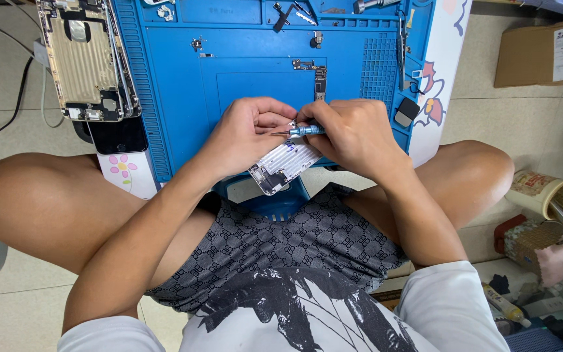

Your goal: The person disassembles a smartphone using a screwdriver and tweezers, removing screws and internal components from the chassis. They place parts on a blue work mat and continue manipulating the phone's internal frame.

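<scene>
Left hand pinches the silver phone housing over the lap; right hand grips a blue screwdriver, whose tip could slip and gouge it.

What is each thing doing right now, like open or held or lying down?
Left hand: gripping the phone part.
Right hand: shut on the screwdriver.
Screwdriver: held level, tip toward the left hand.
Phone part: held tilted above the lap.
Opened phone shell: lying inside-up.
Circuit board: loose on the blue mat.

Silver phone housing, opened, tilted diagonally at blue mat's near edge, slim blue-handled screwdriver lying level above it
</scene>
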